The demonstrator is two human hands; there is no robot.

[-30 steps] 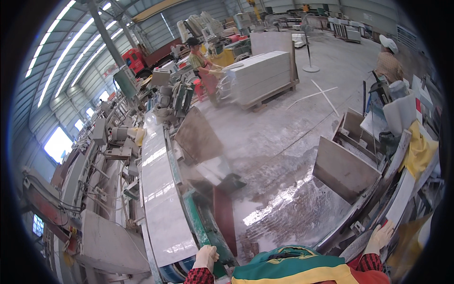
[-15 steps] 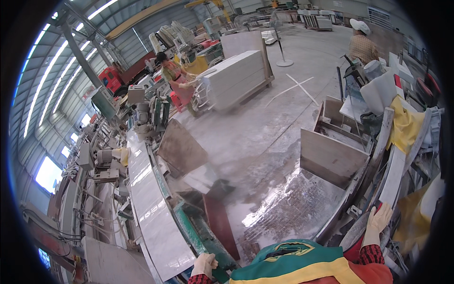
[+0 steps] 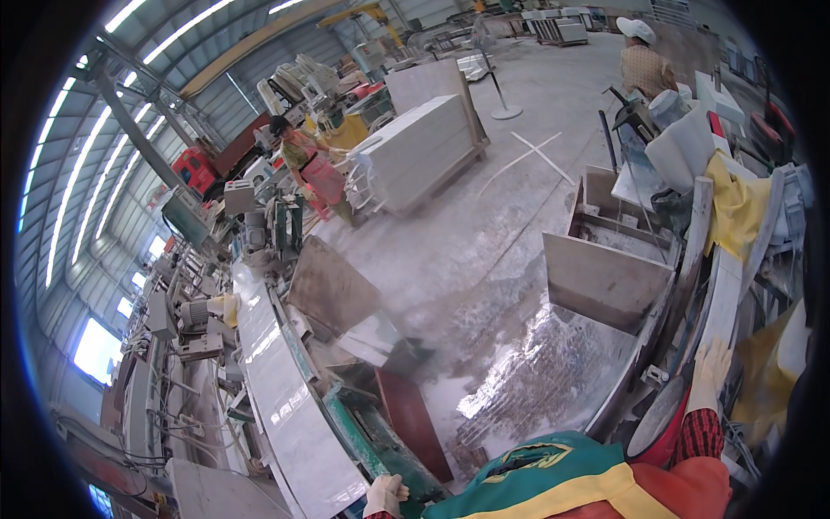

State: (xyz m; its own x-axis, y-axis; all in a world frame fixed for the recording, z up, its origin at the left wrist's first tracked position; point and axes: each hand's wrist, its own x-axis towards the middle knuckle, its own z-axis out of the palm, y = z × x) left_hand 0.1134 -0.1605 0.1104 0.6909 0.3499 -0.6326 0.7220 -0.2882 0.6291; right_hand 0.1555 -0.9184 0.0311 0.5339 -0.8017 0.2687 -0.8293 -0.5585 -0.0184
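Observation:
My left hand, in a pale glove, is at the lower edge with its fingers curled. It lies beside the near end of a long, glossy white slab, close to the worn green metal frame. Whether anything is inside those fingers is hidden. Over on the right, my right hand, also gloved, rests with extended fingers on a long pale strip. Between my arms, a green, yellow and red garment covers my front.
A brown board leans beyond the green frame. Wet, shiny floor lies ahead, beside an open box of panels. One person stands by stacked white slabs; another is at the far right. Yellow cloth hangs over the strip.
My right hand has moved forward onto the pale strip. My left hand stays by the slab's near end. The person by the stacked slabs has straightened and turned. The whole view has shifted slightly.

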